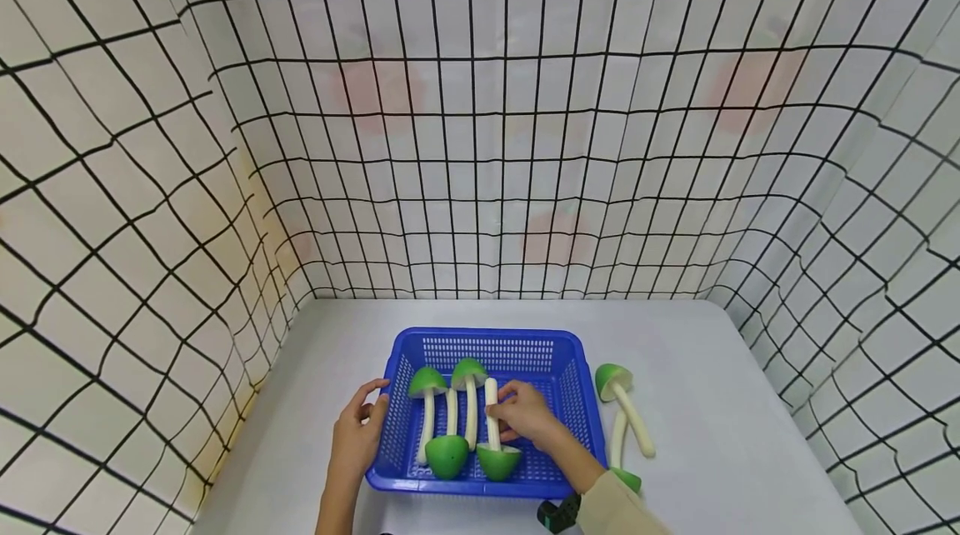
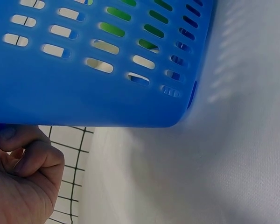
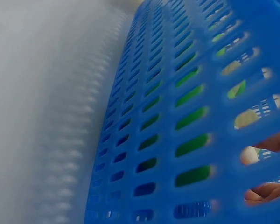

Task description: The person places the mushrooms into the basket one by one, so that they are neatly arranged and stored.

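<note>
White table (image 1: 690, 402), black mesh (image 1: 503, 113) behind. Right hand (image 1: 522, 412) pinches the stem (image 1: 491, 391) of a toy mushroom (image 1: 493, 437) inside the blue basket (image 1: 487, 332); left hand (image 1: 360, 435), fingers bent, grips the rim (image 1: 377, 453). Mushroom presumably light, slightly soft; mid-stem seems the best hold, sparing the cap (image 1: 498, 465).

R grip (image 1: 525, 412) pinches mushrm (image 1: 493, 435) (grn-capped) in bskt (image 1: 487, 333).

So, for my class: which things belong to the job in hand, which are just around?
Job:
blue basket
mushroom in right grip
three mushrooms in basket
two mushrooms on table, probably

Apparently just around:
black wire grid
dark object near sleeve, unclear
</note>
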Demonstrator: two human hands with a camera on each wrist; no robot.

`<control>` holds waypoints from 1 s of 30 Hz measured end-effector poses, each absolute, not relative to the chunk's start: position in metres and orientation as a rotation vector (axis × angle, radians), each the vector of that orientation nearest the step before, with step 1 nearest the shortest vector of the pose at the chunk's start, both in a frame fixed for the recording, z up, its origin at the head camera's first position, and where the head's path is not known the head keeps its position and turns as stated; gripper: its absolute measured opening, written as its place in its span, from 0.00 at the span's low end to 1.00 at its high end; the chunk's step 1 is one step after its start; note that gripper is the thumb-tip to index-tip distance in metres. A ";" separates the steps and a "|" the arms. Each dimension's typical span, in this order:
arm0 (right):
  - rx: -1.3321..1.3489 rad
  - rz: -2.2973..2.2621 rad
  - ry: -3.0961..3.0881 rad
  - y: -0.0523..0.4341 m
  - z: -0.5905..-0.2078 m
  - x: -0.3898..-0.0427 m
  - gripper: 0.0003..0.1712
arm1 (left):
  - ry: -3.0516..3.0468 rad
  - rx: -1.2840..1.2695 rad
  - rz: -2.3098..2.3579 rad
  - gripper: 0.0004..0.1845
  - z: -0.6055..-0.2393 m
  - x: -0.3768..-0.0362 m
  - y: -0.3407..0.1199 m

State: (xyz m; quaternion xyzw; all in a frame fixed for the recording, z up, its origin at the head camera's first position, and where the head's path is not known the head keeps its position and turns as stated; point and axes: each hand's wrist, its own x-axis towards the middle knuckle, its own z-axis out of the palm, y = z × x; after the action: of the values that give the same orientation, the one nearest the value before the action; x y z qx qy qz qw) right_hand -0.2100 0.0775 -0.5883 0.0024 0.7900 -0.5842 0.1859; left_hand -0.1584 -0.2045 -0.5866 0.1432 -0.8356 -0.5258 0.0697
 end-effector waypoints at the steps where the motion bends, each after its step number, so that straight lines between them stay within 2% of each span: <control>1: 0.008 -1.637 2.226 0.077 -0.589 -0.210 0.20 | -2.512 0.435 -1.582 0.17 -0.587 -0.158 -0.205; 22: -0.133 -1.537 2.301 0.079 -0.593 -0.209 0.22 | -2.508 0.457 -1.596 0.18 -0.584 -0.157 -0.202; 30: -0.101 -1.531 2.342 0.081 -0.591 -0.209 0.22 | -2.503 0.462 -1.606 0.17 -0.585 -0.159 -0.203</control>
State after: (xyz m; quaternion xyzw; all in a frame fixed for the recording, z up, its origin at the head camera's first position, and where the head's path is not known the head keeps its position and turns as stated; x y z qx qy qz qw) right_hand -0.2094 0.0815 -0.5907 -0.0356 0.8242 -0.5389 0.1702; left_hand -0.1591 -0.2034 -0.5853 0.1531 -0.8298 -0.5325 0.0660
